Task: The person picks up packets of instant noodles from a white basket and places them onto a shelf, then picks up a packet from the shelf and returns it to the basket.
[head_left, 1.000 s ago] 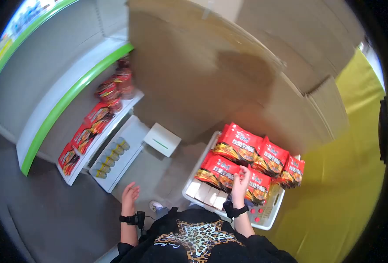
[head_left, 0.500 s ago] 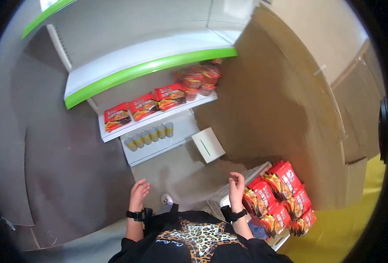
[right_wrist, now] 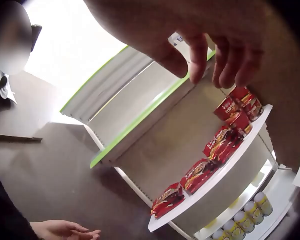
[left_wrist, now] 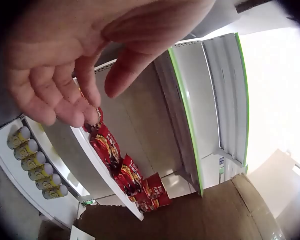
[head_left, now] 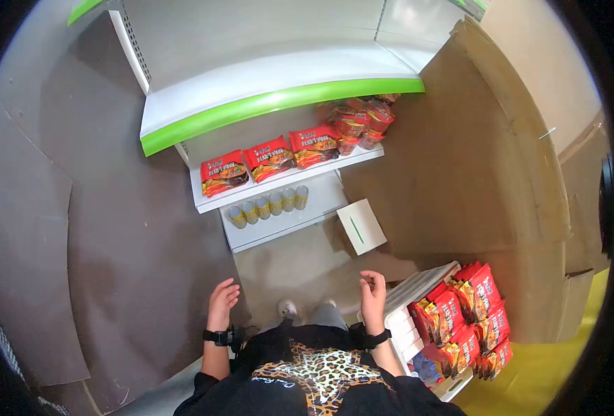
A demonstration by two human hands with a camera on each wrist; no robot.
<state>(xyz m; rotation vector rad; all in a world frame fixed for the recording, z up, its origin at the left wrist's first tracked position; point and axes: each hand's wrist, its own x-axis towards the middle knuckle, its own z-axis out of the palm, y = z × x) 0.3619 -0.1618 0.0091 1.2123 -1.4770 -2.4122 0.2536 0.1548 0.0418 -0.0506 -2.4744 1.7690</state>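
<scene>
Both hands are held out in front of the body with nothing in them. In the head view, my left hand (head_left: 222,304) hovers over the floor with loosely bent fingers. My right hand (head_left: 373,299) is beside the white basket (head_left: 418,283), its fingers and thumb apart. Red noodle packets (head_left: 484,295) fill much of that basket. Ahead, a shelf carries three red packet stacks (head_left: 271,159) in a row, with red noodle cups (head_left: 352,125) piled at its right end. The left wrist view shows relaxed left fingers (left_wrist: 65,97) overlapping the shelf.
Several yellow-labelled cans (head_left: 262,208) line the bottom shelf (head_left: 279,231). A white box (head_left: 361,227) with a green slit stands right of it. An upper shelf with a green edge (head_left: 279,107) overhangs the packets. Cardboard (head_left: 473,173) walls off the right side.
The head view has turned left, bringing the shelves toward the middle and the basket to the lower right. My right hand has come away from the packets in the basket.
</scene>
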